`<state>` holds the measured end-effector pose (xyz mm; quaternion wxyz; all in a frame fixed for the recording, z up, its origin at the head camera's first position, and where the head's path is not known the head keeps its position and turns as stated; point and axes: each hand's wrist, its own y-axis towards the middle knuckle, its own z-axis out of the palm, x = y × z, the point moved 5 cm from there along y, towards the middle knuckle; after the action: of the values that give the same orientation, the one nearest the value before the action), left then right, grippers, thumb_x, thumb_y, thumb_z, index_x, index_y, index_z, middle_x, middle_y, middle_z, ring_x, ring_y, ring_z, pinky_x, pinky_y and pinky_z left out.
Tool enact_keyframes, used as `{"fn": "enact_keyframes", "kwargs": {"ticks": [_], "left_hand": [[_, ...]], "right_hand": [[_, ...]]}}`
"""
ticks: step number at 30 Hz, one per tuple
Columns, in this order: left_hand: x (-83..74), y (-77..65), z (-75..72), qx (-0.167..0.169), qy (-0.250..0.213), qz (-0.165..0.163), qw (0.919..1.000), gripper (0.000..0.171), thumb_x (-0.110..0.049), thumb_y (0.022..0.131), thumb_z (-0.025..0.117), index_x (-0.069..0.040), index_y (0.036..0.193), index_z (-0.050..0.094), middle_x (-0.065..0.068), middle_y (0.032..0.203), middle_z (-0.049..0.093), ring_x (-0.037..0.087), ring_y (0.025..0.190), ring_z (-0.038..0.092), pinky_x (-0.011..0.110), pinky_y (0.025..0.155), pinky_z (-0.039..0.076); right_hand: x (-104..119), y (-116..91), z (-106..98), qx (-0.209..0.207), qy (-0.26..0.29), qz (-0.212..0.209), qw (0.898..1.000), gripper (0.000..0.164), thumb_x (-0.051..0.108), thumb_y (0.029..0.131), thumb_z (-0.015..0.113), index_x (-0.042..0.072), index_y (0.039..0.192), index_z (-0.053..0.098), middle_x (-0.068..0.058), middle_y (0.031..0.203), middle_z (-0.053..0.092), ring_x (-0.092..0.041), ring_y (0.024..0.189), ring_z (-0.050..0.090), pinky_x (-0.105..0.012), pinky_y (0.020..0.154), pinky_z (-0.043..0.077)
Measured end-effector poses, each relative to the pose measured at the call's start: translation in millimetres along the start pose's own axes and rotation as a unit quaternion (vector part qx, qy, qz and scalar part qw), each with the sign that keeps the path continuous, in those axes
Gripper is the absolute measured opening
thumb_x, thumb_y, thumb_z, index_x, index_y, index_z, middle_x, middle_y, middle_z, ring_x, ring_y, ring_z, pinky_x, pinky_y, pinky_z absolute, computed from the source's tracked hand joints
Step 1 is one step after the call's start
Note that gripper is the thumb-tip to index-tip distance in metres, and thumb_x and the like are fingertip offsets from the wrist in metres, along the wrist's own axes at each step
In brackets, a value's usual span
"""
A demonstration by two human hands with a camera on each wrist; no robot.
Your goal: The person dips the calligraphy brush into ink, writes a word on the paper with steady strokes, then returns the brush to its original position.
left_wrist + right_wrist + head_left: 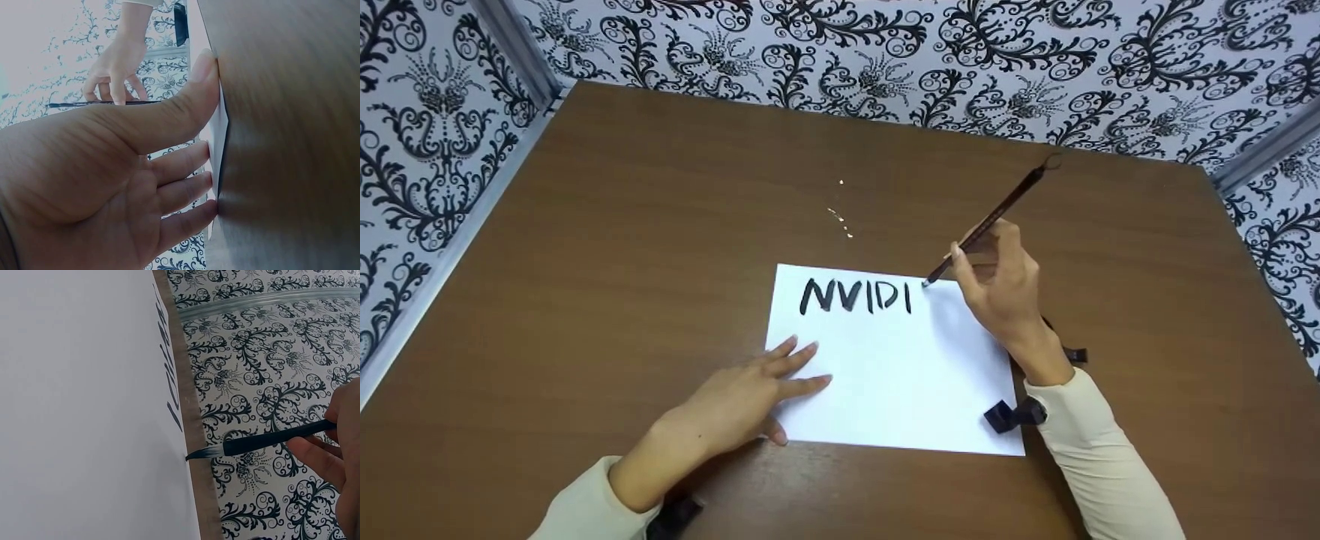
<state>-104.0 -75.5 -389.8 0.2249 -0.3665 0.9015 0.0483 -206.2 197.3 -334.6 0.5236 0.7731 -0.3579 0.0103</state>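
A white sheet of paper (885, 375) lies on the brown table with the black letters "NVIDI" (856, 296) along its top. My right hand (1001, 281) pinches a dark paintbrush (1005, 204), its handle slanting up to the right. In the right wrist view the brush's pale bristles (208, 451) end in a dark tip at the paper's upper edge, just past the last letter. My left hand (742, 394) rests with spread fingers on the paper's left edge. Its thumb (174, 115) lies at the near left corner in the left wrist view.
The brown wooden table (622, 225) reaches back to patterned black-and-white wallpaper (855, 60). Several small white specks (840, 217) lie beyond the paper. A black strap piece (1012, 415) at the right wrist overlaps the paper's lower right in the head view.
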Motion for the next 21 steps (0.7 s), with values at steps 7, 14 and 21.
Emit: {"fn": "enact_keyframes", "kwargs": {"ticks": [7, 14, 21], "left_hand": [[-0.9, 0.2, -2.2, -0.006, 0.004, 0.006, 1.0, 0.077, -0.042, 0.07, 0.067, -0.018, 0.141, 0.05, 0.013, 0.153, 0.03, 0.035, 0.139, 0.026, 0.039, 0.063, 0.055], [-1.3, 0.1, -2.7, -0.003, -0.004, 0.003, 1.0, 0.077, -0.041, 0.07, 0.068, -0.017, 0.141, 0.05, 0.013, 0.153, 0.03, 0.035, 0.139, 0.025, 0.031, 0.054, 0.051], [-1.5, 0.7, -2.5, -0.002, -0.001, 0.005, 1.0, 0.076, -0.04, 0.07, 0.067, -0.018, 0.141, 0.05, 0.013, 0.152, 0.03, 0.035, 0.139, 0.026, 0.033, 0.057, 0.053]], "right_hand": [[0.2, -0.5, 2.0, 0.015, 0.008, 0.005, 1.0, 0.03, -0.009, 0.081, 0.066, -0.007, 0.105, 0.048, -0.01, 0.082, 0.063, -0.02, 0.068, 0.069, -0.012, 0.06, 0.05], [1.3, -1.5, 2.8, 0.031, -0.004, 0.009, 0.999, 0.029, -0.006, 0.082, 0.065, -0.007, 0.106, 0.048, -0.01, 0.083, 0.062, -0.02, 0.069, 0.069, -0.011, 0.06, 0.049], [5.7, -0.7, 3.4, 0.049, -0.007, 0.0, 0.999, 0.029, -0.006, 0.082, 0.065, -0.006, 0.106, 0.048, -0.012, 0.082, 0.062, -0.02, 0.07, 0.068, -0.021, 0.056, 0.053]]}}
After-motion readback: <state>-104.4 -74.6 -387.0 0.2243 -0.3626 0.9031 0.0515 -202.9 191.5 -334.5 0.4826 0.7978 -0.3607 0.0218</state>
